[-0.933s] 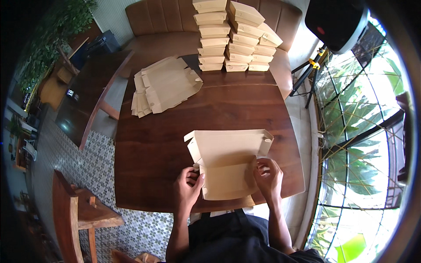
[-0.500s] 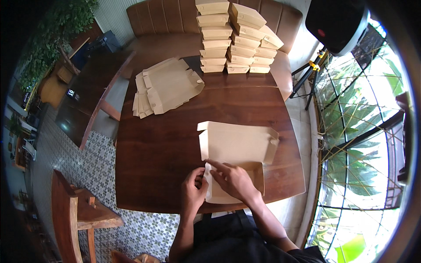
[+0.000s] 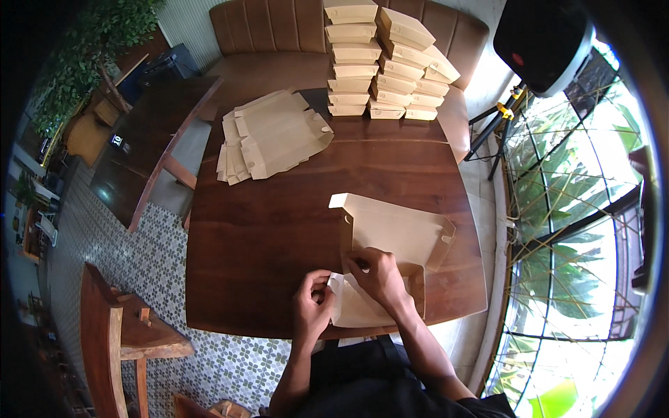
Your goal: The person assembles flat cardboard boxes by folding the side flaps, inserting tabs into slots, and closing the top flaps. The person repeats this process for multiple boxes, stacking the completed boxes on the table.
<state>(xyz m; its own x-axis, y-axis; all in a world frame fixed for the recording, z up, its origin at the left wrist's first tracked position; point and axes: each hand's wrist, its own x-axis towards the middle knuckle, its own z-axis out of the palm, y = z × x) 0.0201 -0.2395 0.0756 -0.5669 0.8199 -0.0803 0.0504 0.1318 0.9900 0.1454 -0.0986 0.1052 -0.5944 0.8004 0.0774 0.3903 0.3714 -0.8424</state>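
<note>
Gripping left wall of open kraft clamshell box at worktop's near edge with left hand, just drew right hand inward from that wall, can't tell if pinching, likely leaving corner unlocked.

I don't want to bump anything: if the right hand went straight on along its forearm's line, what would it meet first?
Likely the open lid of the cardboard box, just beyond the right hand; depth is unclear.

A black speaker on a tripod stands beside a brown bench
</note>
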